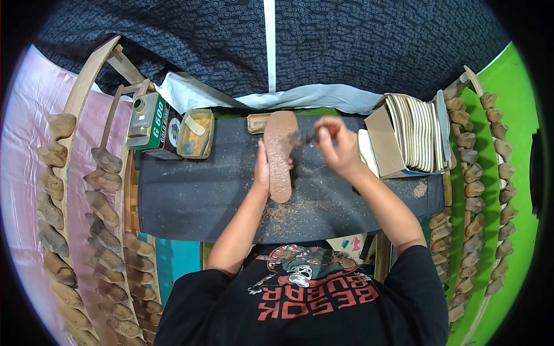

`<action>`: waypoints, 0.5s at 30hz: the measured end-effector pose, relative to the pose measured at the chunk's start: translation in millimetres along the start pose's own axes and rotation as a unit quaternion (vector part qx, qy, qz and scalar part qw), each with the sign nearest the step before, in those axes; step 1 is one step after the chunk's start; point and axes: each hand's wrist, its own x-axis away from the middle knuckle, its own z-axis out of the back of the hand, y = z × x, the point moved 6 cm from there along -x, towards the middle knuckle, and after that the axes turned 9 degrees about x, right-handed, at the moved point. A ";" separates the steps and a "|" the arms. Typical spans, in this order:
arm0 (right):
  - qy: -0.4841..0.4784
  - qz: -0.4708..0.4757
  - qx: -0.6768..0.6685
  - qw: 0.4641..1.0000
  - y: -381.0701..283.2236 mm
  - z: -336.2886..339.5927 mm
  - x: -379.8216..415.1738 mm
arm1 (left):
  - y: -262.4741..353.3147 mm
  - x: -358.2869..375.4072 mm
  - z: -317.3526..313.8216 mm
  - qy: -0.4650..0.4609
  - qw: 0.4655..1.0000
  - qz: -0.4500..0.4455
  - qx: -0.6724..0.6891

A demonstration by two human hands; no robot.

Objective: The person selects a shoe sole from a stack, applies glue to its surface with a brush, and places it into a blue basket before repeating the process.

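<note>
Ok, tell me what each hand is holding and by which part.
The left hand steadies the brown sole along its left edge, near the middle. The right hand grips a small dark tool by its handle end; the tool is too blurred to identify.

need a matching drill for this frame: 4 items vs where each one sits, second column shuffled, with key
Items:
1. brown sole
2. green can
3. open tin
4. box of insoles

Places:
A. far left end of the dark mat, beside the wooden racks
B. right end of the mat, insoles standing on edge inside
C. middle of the mat, steadied by the left hand, with the right hand working a small tool beside it
D. between the green can and the sole

Pairs: 1-C, 2-A, 3-D, 4-B
</note>
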 end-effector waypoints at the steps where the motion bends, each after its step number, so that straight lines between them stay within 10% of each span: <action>1: 0.026 -0.073 -0.022 0.997 13.3 -0.3 -8.7 | 3.3 4.7 13.0 0.007 1.000 0.000 -0.027; 15: -0.014 -0.359 -0.280 0.890 168.5 -147.0 -11.4 | 43.0 77.8 121.2 0.093 0.989 -0.019 0.118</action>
